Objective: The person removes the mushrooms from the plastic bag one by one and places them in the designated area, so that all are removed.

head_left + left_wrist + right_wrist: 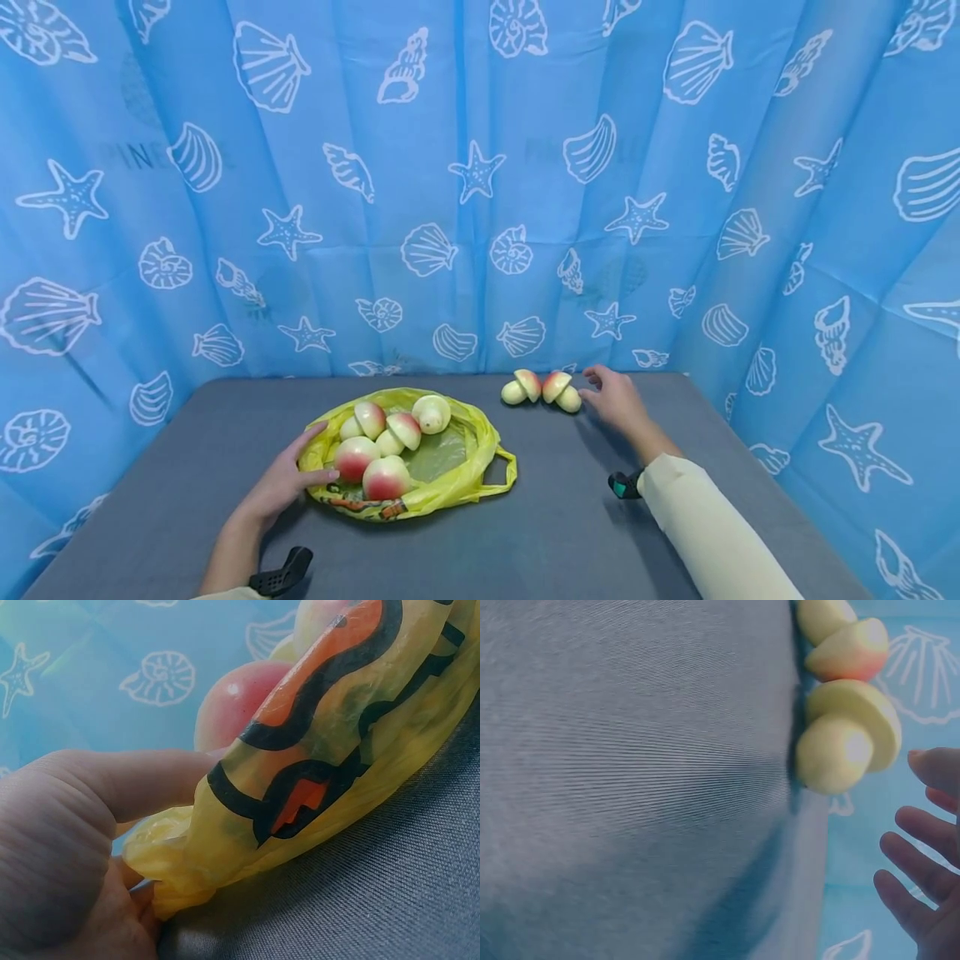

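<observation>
A yellow plastic bag (486, 442) lies spread open on the table, its mouth facing up. Several toy mushrooms with pink-and-cream caps, such as this one (357, 458), are inside it. My left hand (281, 479) grips the bag's left edge, thumb on the inner side and fingers outside, as the left wrist view shows. Two more mushrooms stand near the table's far edge, a left one (522, 387) and a right one (562, 392), caps close together. Just right of that pair, my right hand (618, 404) hovers with spread fingers and holds nothing.
The dark grey table (540, 517) ends at a blue curtain (480, 208) with white shell prints. A handle loop (512, 471) of the bag sticks out toward the right. Black bands (281, 573) sit on both wrists.
</observation>
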Demonstrator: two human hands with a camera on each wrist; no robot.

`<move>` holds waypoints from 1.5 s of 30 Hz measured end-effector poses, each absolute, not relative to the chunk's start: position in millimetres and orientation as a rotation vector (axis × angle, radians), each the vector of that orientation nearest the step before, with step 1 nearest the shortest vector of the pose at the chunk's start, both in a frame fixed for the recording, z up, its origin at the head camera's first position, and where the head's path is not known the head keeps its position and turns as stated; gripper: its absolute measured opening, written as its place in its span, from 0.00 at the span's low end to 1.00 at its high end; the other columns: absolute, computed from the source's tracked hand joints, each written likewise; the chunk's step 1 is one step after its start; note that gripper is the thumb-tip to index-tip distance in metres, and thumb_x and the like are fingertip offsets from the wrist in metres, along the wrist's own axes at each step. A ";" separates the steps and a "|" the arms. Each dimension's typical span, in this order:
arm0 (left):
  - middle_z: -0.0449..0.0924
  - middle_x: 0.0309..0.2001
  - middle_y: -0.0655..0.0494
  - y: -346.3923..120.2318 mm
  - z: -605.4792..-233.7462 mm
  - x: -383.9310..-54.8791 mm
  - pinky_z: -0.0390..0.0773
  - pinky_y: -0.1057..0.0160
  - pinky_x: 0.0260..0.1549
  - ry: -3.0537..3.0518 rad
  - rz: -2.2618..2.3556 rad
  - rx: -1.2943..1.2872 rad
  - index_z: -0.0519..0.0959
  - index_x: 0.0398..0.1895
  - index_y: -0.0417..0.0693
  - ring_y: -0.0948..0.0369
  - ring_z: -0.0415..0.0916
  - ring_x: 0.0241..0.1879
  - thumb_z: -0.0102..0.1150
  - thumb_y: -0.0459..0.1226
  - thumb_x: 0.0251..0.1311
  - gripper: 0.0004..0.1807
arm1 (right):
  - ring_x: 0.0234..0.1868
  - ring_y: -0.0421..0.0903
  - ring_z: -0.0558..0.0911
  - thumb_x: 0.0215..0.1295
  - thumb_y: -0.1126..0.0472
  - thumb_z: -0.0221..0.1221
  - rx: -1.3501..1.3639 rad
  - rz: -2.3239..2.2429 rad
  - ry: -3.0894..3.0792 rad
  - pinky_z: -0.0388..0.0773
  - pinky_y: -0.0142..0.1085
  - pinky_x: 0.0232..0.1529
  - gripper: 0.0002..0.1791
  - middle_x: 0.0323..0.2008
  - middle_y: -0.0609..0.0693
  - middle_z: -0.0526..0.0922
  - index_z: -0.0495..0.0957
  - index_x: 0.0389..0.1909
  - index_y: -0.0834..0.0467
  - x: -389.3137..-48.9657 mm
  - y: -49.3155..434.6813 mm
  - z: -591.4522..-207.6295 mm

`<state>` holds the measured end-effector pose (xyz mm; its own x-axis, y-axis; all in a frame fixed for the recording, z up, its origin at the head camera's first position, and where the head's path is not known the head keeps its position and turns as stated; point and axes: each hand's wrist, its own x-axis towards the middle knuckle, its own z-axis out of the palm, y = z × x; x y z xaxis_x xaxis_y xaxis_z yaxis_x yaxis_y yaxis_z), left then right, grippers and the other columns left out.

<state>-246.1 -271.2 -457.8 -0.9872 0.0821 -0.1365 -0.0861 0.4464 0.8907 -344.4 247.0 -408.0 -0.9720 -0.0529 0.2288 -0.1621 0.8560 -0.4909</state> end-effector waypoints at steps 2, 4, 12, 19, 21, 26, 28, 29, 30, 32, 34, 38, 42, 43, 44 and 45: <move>0.38 0.74 0.31 -271.8 -458.6 -245.9 0.47 0.30 0.62 2.532 1.570 -0.006 0.48 0.77 0.50 0.36 0.44 0.68 0.68 0.47 0.56 0.51 | 0.54 0.62 0.77 0.66 0.59 0.62 0.181 0.771 -2.824 0.75 0.54 0.49 0.20 0.52 0.64 0.80 0.75 0.56 0.64 -344.0 245.3 -403.0; 0.39 0.73 0.31 -272.3 -459.4 -245.9 0.47 0.30 0.62 2.534 1.567 -0.009 0.48 0.77 0.50 0.36 0.45 0.67 0.68 0.47 0.56 0.51 | 0.54 0.62 0.77 0.66 0.59 0.62 0.200 0.762 -2.822 0.75 0.55 0.49 0.20 0.51 0.64 0.80 0.75 0.55 0.63 -344.3 243.8 -398.8; 0.39 0.74 0.31 -272.3 -460.6 -247.2 0.47 0.30 0.62 2.539 1.569 -0.004 0.48 0.77 0.50 0.36 0.44 0.68 0.67 0.47 0.57 0.51 | 0.51 0.61 0.78 0.66 0.59 0.61 0.194 0.713 -2.791 0.75 0.55 0.48 0.20 0.50 0.63 0.81 0.75 0.56 0.62 -346.8 237.1 -384.9; 0.40 0.73 0.32 -272.0 -459.0 -246.8 0.48 0.30 0.62 2.544 1.561 0.003 0.48 0.77 0.50 0.36 0.45 0.67 0.67 0.48 0.57 0.50 | 0.48 0.60 0.80 0.66 0.59 0.61 0.184 0.684 -2.748 0.75 0.54 0.46 0.19 0.48 0.61 0.83 0.76 0.55 0.61 -343.6 224.8 -378.6; 0.40 0.73 0.32 -272.0 -458.2 -246.2 0.48 0.30 0.62 2.544 1.562 0.005 0.48 0.77 0.49 0.36 0.46 0.67 0.67 0.48 0.57 0.50 | 0.48 0.60 0.80 0.66 0.59 0.62 0.184 0.688 -2.739 0.75 0.54 0.46 0.19 0.48 0.61 0.83 0.76 0.55 0.61 -342.1 219.4 -378.5; 0.40 0.73 0.31 -271.7 -457.4 -245.8 0.48 0.31 0.62 2.540 1.570 0.016 0.48 0.77 0.49 0.36 0.46 0.67 0.67 0.47 0.57 0.50 | 0.48 0.59 0.80 0.65 0.60 0.63 0.195 0.696 -2.711 0.75 0.54 0.46 0.18 0.47 0.60 0.83 0.77 0.54 0.61 -342.3 207.3 -382.0; 0.39 0.73 0.31 -271.6 -457.7 -245.8 0.48 0.31 0.62 2.533 1.577 0.019 0.48 0.77 0.49 0.37 0.45 0.67 0.67 0.47 0.57 0.50 | 0.48 0.59 0.79 0.65 0.59 0.63 0.195 0.707 -2.708 0.75 0.53 0.45 0.18 0.47 0.59 0.83 0.77 0.54 0.60 -342.9 202.1 -383.7; 0.39 0.73 0.31 -271.5 -457.9 -245.8 0.48 0.31 0.63 2.530 1.581 0.020 0.48 0.77 0.49 0.37 0.45 0.67 0.67 0.47 0.57 0.50 | 0.49 0.59 0.79 0.65 0.59 0.63 0.198 0.712 -2.709 0.75 0.53 0.45 0.18 0.47 0.59 0.83 0.77 0.54 0.60 -343.2 199.5 -384.7; 0.39 0.73 0.31 -271.5 -457.9 -245.6 0.48 0.32 0.63 2.526 1.585 0.020 0.48 0.77 0.49 0.37 0.45 0.67 0.67 0.46 0.57 0.50 | 0.49 0.59 0.79 0.65 0.59 0.63 0.197 0.718 -2.712 0.75 0.53 0.45 0.18 0.48 0.58 0.83 0.77 0.54 0.59 -343.0 196.6 -385.4; 0.39 0.73 0.31 -271.7 -458.7 -245.2 0.48 0.32 0.63 2.518 1.593 0.016 0.48 0.77 0.49 0.37 0.46 0.67 0.67 0.46 0.57 0.50 | 0.49 0.58 0.79 0.65 0.59 0.63 0.206 0.724 -2.720 0.75 0.52 0.46 0.18 0.48 0.58 0.83 0.78 0.54 0.59 -343.6 190.5 -387.0; 0.40 0.73 0.31 -271.8 -459.1 -244.9 0.49 0.32 0.63 2.518 1.594 0.012 0.48 0.77 0.49 0.37 0.46 0.67 0.67 0.46 0.57 0.50 | 0.49 0.57 0.79 0.65 0.58 0.63 0.219 0.719 -2.728 0.76 0.52 0.45 0.18 0.47 0.57 0.83 0.78 0.54 0.59 -343.9 184.6 -388.8; 0.41 0.73 0.32 -271.5 -458.5 -244.3 0.50 0.32 0.62 2.516 1.596 0.003 0.48 0.77 0.48 0.37 0.47 0.66 0.67 0.46 0.57 0.50 | 0.48 0.57 0.79 0.65 0.57 0.63 0.235 0.734 -2.749 0.76 0.52 0.46 0.18 0.47 0.57 0.83 0.78 0.54 0.59 -344.4 172.6 -392.2; 0.41 0.73 0.32 -270.9 -457.1 -243.7 0.49 0.31 0.62 2.522 1.588 0.006 0.48 0.77 0.48 0.37 0.47 0.66 0.67 0.47 0.57 0.50 | 0.49 0.55 0.80 0.65 0.57 0.64 0.257 0.782 -2.781 0.76 0.51 0.47 0.20 0.48 0.57 0.83 0.77 0.55 0.59 -343.9 161.8 -396.4; 0.41 0.73 0.32 -270.8 -457.0 -243.7 0.49 0.31 0.62 2.522 1.588 0.007 0.48 0.77 0.48 0.37 0.47 0.67 0.67 0.47 0.57 0.50 | 0.49 0.55 0.80 0.65 0.57 0.63 0.267 0.794 -2.790 0.76 0.51 0.47 0.20 0.49 0.56 0.82 0.77 0.56 0.59 -343.7 159.5 -397.8; 0.40 0.73 0.32 -270.7 -456.8 -243.9 0.49 0.31 0.62 2.523 1.586 0.010 0.49 0.77 0.48 0.37 0.46 0.67 0.67 0.47 0.57 0.50 | 0.50 0.55 0.80 0.65 0.57 0.63 0.274 0.818 -2.800 0.76 0.50 0.47 0.20 0.49 0.56 0.82 0.77 0.56 0.59 -343.4 157.1 -398.8; 0.40 0.73 0.32 -270.6 -456.6 -244.3 0.49 0.31 0.62 2.525 1.584 0.012 0.48 0.77 0.48 0.37 0.46 0.67 0.67 0.47 0.57 0.50 | 0.50 0.54 0.79 0.65 0.57 0.63 0.282 0.839 -2.810 0.76 0.50 0.47 0.20 0.50 0.56 0.82 0.77 0.56 0.58 -343.3 154.6 -400.0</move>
